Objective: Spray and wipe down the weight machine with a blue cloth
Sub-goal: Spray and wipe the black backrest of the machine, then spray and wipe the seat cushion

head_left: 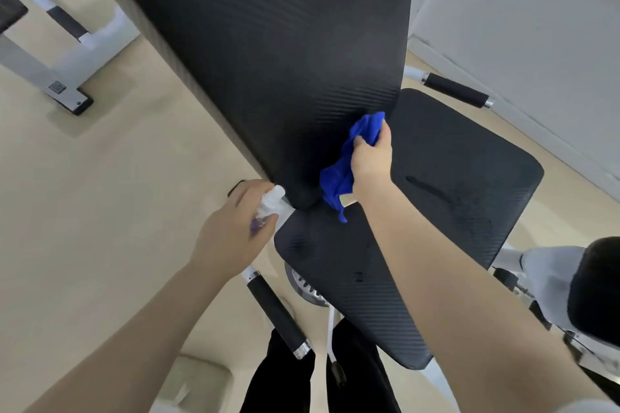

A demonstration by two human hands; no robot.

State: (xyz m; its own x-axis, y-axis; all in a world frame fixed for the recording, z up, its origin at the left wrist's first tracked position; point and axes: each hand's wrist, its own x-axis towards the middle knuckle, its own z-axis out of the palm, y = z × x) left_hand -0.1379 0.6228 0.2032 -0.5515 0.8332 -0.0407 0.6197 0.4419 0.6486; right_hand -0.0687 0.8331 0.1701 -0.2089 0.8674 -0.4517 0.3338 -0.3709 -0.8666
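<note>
Fingers of the right hand (370,157) clutch the blue cloth (349,161) against the backrest (268,60) at frame centre, unwiped pad stretching up-left; left hand (235,228) apparently grips the blurred spray bottle (273,203).

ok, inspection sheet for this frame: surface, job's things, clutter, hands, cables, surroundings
surface: black back pad and black seat pad, dark streak and speckled patches on the seat.
job's things: blue cloth against the back pad's lower edge; spray bottle, clear with white top.
clutter: nothing seen.
hands: right hand grips the cloth; left hand holds the bottle.
cables: nothing seen.
surroundings: beige floor, black-grip handles, another white frame upper left, pale wall.
</note>
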